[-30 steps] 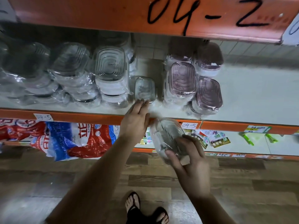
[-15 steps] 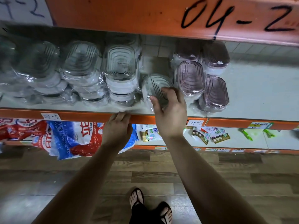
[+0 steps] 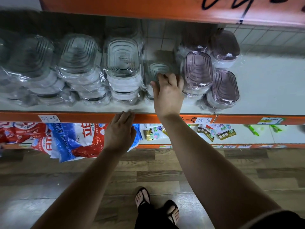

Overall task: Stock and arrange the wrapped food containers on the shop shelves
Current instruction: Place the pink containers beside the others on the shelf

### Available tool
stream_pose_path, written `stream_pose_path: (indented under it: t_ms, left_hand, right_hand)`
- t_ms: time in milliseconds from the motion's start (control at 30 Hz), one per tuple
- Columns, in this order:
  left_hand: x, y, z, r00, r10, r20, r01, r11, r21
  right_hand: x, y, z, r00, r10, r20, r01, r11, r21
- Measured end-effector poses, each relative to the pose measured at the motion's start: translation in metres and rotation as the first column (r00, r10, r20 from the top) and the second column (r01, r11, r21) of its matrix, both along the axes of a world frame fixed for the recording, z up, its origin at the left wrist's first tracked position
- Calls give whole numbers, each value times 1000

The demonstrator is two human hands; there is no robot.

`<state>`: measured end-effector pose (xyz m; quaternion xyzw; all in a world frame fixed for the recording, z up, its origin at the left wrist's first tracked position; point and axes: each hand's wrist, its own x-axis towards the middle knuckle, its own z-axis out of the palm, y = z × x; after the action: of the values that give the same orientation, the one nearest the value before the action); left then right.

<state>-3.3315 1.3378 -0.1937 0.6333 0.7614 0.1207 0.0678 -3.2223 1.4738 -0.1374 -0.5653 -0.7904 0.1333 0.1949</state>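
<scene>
A small clear wrapped container (image 3: 156, 68) sits in the gap between a stack of clear-lidded wrapped containers (image 3: 123, 63) and the pink-lidded wrapped containers (image 3: 198, 70). My right hand (image 3: 168, 93) grips its near side, thumb at the left and fingers curled over the top; the hand hides its lower part. My left hand (image 3: 120, 131) rests with straight fingers on the shelf's orange front edge (image 3: 74, 117). More clear wrapped stacks (image 3: 79, 55) fill the shelf's left side.
The white shelf board (image 3: 264, 88) is bare to the right of the pink containers. An orange beam (image 3: 132, 7) hangs low overhead. Red and blue bags (image 3: 74, 139) and small packets (image 3: 222, 131) lie on the lower shelf. My sandalled feet (image 3: 156, 207) stand on wood flooring.
My right hand lifted the small clear container from below the shelf edge into the gap on the shelf. My left hand drew back from the shelf board to its front edge.
</scene>
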Motion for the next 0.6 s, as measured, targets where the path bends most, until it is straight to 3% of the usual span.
stream_pose_path:
  t_ms: [133, 300, 600]
  left_hand:
    - [0, -2, 3, 1000, 5, 9, -5, 998, -55]
    - [8, -3, 23, 1000, 13, 8, -11, 987, -162]
    - [55, -25, 115, 997, -82, -9, 82, 996, 28]
  right_hand:
    - [8, -1, -2, 991, 125, 40, -123, 991, -57]
    - [39, -29, 13, 988, 140, -63, -142, 989, -28]
    - [117, -78, 73, 989, 76, -126, -72, 997, 35]
